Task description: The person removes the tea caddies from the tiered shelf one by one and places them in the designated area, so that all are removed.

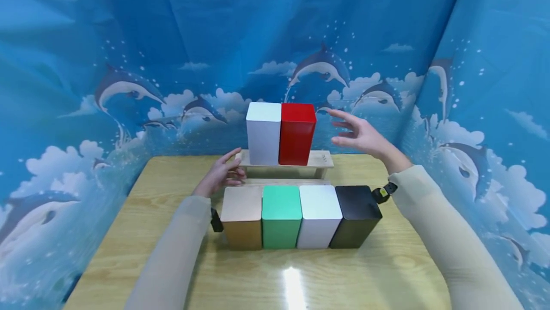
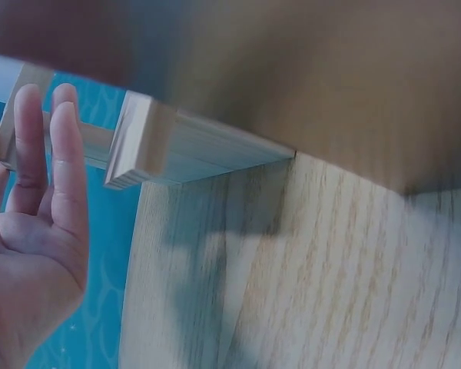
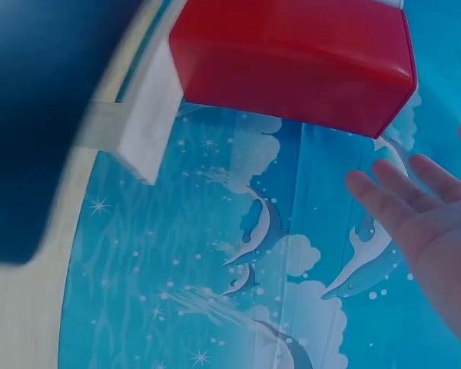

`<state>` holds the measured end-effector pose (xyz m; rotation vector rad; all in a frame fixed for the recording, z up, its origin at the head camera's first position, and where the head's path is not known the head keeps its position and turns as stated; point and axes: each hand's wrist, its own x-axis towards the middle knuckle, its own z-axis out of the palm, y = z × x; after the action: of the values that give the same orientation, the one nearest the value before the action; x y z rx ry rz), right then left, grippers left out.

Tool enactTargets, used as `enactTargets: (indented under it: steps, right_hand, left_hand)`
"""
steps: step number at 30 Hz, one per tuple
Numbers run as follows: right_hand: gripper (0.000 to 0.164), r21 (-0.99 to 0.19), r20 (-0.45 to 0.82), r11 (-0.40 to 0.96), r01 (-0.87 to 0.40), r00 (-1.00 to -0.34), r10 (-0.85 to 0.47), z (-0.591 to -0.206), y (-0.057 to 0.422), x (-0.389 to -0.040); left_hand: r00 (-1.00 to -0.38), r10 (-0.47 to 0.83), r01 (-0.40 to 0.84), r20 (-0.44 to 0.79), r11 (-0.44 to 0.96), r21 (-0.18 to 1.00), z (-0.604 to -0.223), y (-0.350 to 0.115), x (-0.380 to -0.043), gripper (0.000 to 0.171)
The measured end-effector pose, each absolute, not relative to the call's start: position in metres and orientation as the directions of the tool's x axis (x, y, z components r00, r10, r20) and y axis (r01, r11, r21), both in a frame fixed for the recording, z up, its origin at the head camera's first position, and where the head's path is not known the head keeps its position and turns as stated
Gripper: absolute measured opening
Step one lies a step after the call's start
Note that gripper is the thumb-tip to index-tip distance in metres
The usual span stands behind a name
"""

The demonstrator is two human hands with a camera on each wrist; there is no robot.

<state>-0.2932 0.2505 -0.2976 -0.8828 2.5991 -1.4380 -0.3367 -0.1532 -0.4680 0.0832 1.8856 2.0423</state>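
Observation:
On the upper board of a small wooden rack [image 1: 321, 158] stand a white box [image 1: 263, 133] and a red box [image 1: 297, 134], side by side and touching. My left hand [image 1: 221, 175] is at the rack's left end. The left wrist view shows that hand [image 2: 42, 223] with its fingers mostly straight beside the board's end; whether it touches the wood I cannot tell. To the right of the red box, my right hand [image 1: 361, 134] hangs in the air, apart from it. Its fingers are spread and hold nothing, as the right hand [image 3: 438, 223] also shows in its wrist view.
In front of the rack, a tan box [image 1: 242, 219], a green box [image 1: 281, 217], a second white box [image 1: 319, 217] and a black box [image 1: 356, 217] form a row on the wooden table [image 1: 172, 195]. A dolphin-print curtain [image 1: 258, 37] stands behind and at both sides.

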Motion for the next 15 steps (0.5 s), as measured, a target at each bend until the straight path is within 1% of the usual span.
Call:
enactTargets:
  steps: [4,11,15]
  right_hand:
    - [0.073,-0.792,0.223,0.422,-0.441,-0.853,-0.472,-0.293,0.243,-0.303]
    - [0.073,-0.807,0.161,0.443,-0.391,-0.867,-0.472,-0.277,0.226,-0.301]
    - [0.075,-0.817,0.162,0.434,-0.379,-0.875,-0.457,-0.276,0.218,-0.305]
  left_hand:
    - [-0.935,0.307,-0.208,-0.18,-0.062,0.976,-0.467,-0.153,-0.337,0.054]
    - [-0.929,0.334,-0.195,-0.16,-0.074,0.978,-0.468,-0.152,-0.335,0.056]
    - [-0.928,0.334,-0.206,-0.167,-0.086,0.975,-0.469,-0.152,-0.336,0.055]
